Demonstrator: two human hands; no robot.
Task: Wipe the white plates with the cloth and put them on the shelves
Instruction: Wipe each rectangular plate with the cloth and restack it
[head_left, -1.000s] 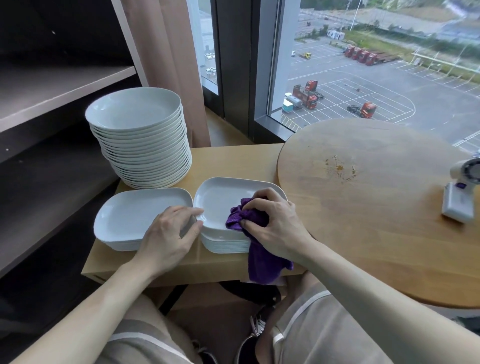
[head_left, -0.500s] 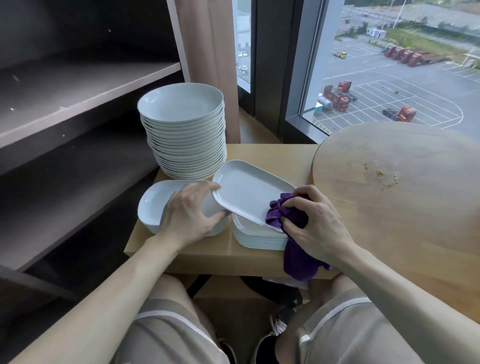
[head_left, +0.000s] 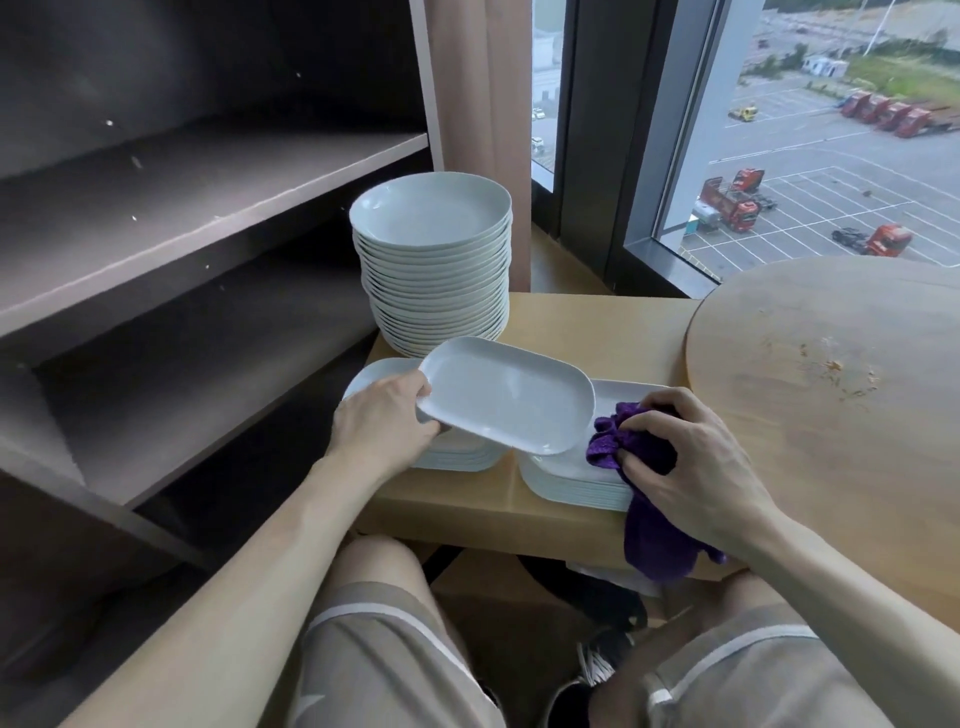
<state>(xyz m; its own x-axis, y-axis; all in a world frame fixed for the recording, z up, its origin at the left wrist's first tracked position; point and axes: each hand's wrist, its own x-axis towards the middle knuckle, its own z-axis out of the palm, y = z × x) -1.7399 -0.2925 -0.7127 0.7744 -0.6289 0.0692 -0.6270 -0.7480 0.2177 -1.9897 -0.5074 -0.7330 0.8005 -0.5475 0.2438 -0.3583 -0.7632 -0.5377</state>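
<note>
Two bare hands work just in front of a tall stack of round white plates (head_left: 436, 280). L hand (head_left: 382, 421) grips the left end of one rectangular white plate (head_left: 506, 395), thumb on the rim. Its fingers go under the plate & can't be seen. The held plate sits in front of the tall stack, spanning two low piles of rectangular plates. The left pile (head_left: 457, 460) is mostly hidden by hand & plate, w/ only its front edge showing. R hand (head_left: 691, 467), front-right of the tall stack, is clenched round a bunched purple cloth (head_left: 605, 441) on the right pile (head_left: 571, 491). The cloth's tail hangs past the low wood table (head_left: 597, 327) edge, partly behind the forearm. Can't tell if the plate's right corner touches the cloth. Dark shelves (head_left: 208, 197) stand left of the tall stack. A round wood tabletop (head_left: 831, 389), cut off by the frame, lies to its right.
</note>
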